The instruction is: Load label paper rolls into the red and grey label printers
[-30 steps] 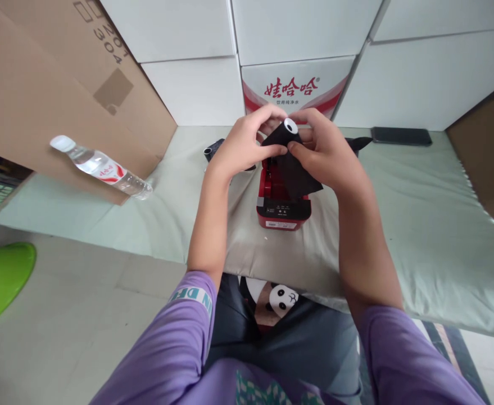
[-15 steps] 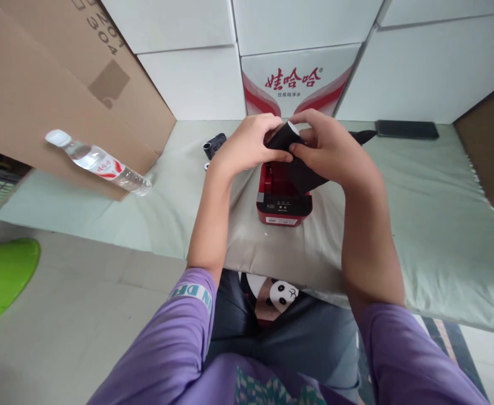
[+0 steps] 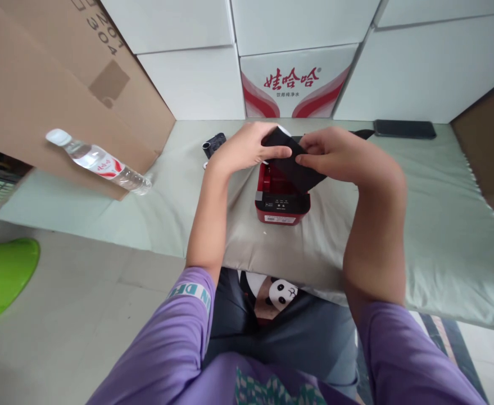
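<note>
My left hand (image 3: 253,145) is closed around a black roll (image 3: 279,138) with a pale end, its thumb along the near side. A flat black strip (image 3: 301,171) hangs from the roll toward the lower right. My right hand (image 3: 329,149) pinches this black material at its right side between thumb and fingers. Just below both hands, a small red machine with a black front panel (image 3: 282,205), resembling a label printer, sits on the cloth with its top open. The strip partly covers its inside. Behind my right wrist a dark pointed piece (image 3: 363,134) shows.
A small dark roll (image 3: 213,144) lies beyond my left wrist. A water bottle (image 3: 101,162) lies at the left near a large cardboard box (image 3: 82,67). A black phone (image 3: 404,129) rests at the back right. White cartons (image 3: 299,79) line the back of the cloth-covered surface (image 3: 432,225).
My right hand has moved slightly right and down, away from the roll's end. The roll has turned, and more of the flat black strip shows between my hands.
</note>
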The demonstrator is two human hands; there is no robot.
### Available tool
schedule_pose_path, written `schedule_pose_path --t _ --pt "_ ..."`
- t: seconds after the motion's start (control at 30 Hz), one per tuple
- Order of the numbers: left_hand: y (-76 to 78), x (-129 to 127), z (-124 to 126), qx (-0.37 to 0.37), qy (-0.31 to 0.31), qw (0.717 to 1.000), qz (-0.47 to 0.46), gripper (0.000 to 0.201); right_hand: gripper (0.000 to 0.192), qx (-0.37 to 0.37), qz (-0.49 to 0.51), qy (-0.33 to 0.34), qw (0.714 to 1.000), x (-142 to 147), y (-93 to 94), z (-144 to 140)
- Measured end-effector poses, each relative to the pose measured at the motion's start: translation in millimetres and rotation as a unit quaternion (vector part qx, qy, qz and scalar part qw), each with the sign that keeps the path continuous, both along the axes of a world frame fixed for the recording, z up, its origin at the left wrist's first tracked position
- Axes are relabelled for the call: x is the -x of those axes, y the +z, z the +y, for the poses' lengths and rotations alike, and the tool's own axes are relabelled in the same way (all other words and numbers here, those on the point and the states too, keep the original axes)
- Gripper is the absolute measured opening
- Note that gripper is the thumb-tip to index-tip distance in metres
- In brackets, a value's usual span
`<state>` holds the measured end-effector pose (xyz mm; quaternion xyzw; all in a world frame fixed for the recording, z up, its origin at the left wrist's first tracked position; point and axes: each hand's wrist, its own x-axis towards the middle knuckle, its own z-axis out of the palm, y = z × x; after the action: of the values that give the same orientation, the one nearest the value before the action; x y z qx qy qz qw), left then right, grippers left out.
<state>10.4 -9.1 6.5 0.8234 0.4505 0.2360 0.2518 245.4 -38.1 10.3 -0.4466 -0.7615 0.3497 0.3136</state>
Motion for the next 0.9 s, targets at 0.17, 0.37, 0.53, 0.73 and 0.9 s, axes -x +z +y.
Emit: schedule_pose_path --t 0.17,0.37,0.53,0.73,0.9 --pt "7.8 -4.5 -7.5 0.078 -0.037 0.993 0.076 0.043 0.017 0.061 -0.113 -0.041 0.991 -5.4 20.7 -12.1" --pt "20.5 -6.6 -29.6 0.177 -0.11 0.978 0.01 0.038 0.017 0.074 -0.113 -0.078 0.988 -11.5 27.1 -14.8" --pt "3.7 4.5 -18.3 0.242 -0.122 0.961 -0.056 0.052 0.014 0.077 -0.123 -0.063 0.987 -10.8 28.5 -15.5" --pt "-22.0 17.5 -18.6 0.203 -0.096 0.968 -0.115 0.056 0.025 0.08 -0.111 -0.025 0.99 -5.0 27.3 -13.9" --pt "-22.5 -5.6 -17.0 0.152 -0.009 0.963 -0.22 0.042 0.035 0.125 -0.091 0.034 0.987 8.6 18.5 -8.4"
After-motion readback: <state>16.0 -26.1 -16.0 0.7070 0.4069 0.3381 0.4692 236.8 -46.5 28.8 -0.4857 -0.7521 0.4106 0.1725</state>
